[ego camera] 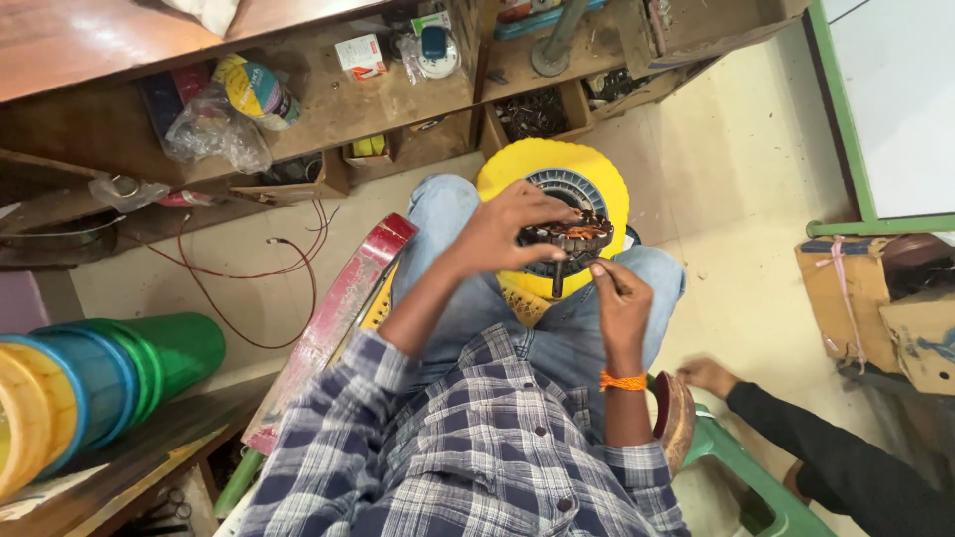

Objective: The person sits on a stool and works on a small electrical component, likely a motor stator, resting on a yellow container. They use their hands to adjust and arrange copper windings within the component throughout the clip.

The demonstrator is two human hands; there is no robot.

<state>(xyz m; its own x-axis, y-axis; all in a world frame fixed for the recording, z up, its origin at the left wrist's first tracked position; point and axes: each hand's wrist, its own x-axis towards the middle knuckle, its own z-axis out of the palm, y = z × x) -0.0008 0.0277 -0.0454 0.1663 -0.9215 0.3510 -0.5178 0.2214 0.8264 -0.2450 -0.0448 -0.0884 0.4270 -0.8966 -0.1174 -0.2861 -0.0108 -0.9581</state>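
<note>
My left hand (502, 231) grips a small dark motor armature (575, 236) with orange-brown copper windings and a short shaft pointing down. It is held over my lap, above a yellow round plastic stool seat (597, 179). My right hand (622, 298), with an orange thread on the wrist, pinches a thin tool or wire just below the armature. I sit in jeans and a checked shirt.
A wooden shelf unit (398, 109) with boxes, tape and bags stands ahead. Red wires (269, 268) lie on the floor. Stacked coloured tubs (99, 378) are at left, a red board (338, 308) leans by my knee. Another person's hand (708, 376) rests at right near cardboard boxes (875, 298).
</note>
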